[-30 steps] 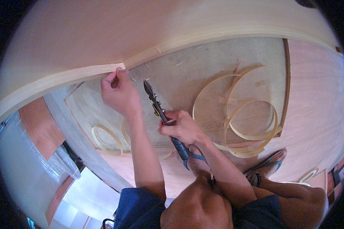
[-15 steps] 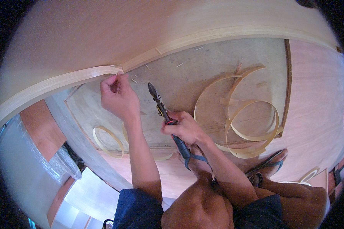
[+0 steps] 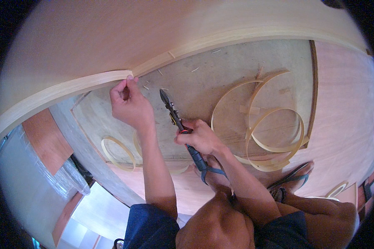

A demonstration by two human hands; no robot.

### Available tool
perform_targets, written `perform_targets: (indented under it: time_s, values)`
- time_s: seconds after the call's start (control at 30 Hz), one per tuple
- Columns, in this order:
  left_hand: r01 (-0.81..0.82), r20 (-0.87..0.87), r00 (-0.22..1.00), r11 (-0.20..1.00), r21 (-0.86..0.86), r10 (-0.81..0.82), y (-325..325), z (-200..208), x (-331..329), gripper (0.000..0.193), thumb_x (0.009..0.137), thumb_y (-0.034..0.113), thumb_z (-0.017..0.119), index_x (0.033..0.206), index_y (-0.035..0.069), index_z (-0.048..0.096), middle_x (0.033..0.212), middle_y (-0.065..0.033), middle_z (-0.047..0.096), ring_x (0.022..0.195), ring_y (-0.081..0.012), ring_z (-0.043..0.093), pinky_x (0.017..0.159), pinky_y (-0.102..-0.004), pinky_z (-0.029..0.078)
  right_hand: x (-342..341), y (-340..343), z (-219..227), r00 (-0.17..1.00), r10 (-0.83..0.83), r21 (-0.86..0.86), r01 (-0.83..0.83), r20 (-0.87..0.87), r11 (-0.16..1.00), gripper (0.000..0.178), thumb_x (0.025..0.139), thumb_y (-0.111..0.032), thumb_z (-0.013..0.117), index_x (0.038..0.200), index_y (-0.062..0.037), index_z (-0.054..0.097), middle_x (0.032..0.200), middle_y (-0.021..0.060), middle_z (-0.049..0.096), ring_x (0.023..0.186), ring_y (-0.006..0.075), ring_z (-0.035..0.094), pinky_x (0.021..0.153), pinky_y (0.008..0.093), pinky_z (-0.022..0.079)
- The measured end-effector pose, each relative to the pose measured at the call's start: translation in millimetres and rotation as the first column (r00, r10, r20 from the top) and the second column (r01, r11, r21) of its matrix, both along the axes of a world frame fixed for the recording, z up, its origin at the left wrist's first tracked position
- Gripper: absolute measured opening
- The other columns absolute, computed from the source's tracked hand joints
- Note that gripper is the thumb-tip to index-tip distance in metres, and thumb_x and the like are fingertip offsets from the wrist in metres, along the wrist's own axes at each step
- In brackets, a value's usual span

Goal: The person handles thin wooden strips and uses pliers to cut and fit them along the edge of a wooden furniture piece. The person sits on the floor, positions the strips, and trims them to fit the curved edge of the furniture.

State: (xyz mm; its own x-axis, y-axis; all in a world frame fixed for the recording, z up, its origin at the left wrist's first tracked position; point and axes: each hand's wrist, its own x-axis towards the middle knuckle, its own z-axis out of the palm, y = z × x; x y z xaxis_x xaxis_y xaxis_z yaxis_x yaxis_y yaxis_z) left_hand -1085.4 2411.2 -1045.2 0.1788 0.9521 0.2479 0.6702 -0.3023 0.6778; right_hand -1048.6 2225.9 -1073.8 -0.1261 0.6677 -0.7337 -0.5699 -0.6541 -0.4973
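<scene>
My left hand [image 3: 133,106] is closed in a pinch at the end of a pale wood edging strip [image 3: 66,86], where two panel edges meet in a corner. The strip lies along the edge of a large wooden panel [image 3: 99,37] and curves away to the left. The fingertips partly hide its end. Lower and to the right, my right hand [image 3: 202,137] is wrapped round a pair of tin snips [image 3: 169,108] with dark handles. The blades point up and away from me, apart from the strip.
Loose coils of pale edging strip [image 3: 274,162] lie on the board [image 3: 187,93] at the right, with a smaller loop [image 3: 118,153] at the left. Several short offcuts [image 3: 195,69] are scattered near the corner. My sandalled feet [image 3: 216,176] stand close to the coils.
The strip's end, bent slightly off the edge earlier, now lies flatter along it at the corner. My left hand stays there with a small shift; the snips have barely moved.
</scene>
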Motion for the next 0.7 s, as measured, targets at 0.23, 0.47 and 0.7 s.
perform_targets:
  time_s: [0.23,0.47,0.7]
  values:
    - [0.014,0.053,0.999,1.0,-0.022,-0.013,2.7,-1.9,0.4,0.014,0.1,0.006,0.072,0.097,-0.005,0.065,0.091,-0.0168,0.076,0.086,-0.0205,0.076,0.076,-0.0303,0.057,-0.4,0.6,-2.8,1.0,-0.022,0.024,0.023,-0.019,0.999,0.033,0.073,-0.032,0.077,0.087,-0.0033,0.069,0.07,0.0051,0.062,0.068,0.0159,0.058,0.065,0.0337,0.047]
    - [0.045,0.009,0.999,0.986,-0.158,-0.044,0.4,11.6,7.3,0.017,0.1,0.011,0.072,0.098,-0.005,0.065,0.086,-0.0124,0.075,0.087,-0.0183,0.074,0.079,-0.0323,0.056,-7.7,-4.8,2.9,0.999,-0.037,-0.005,0.037,0.012,0.999,0.034,0.074,-0.024,0.078,0.097,-0.0017,0.068,0.074,0.004,0.061,0.068,0.0127,0.058,0.064,0.0318,0.047]
    - [0.091,0.34,0.931,0.818,-0.568,0.133,-3.3,34.6,21.4,0.015,0.095,0.014,0.077,0.099,0.004,0.068,0.093,-0.0073,0.076,0.085,-0.0153,0.071,0.074,-0.026,0.046,17.0,0.1,32.3,0.96,-0.281,0.179,0.274,0.012,0.945,0.039,0.075,-0.025,0.076,0.103,0.0002,0.067,0.075,0.0026,0.059,0.067,0.0128,0.056,0.063,0.0321,0.046]
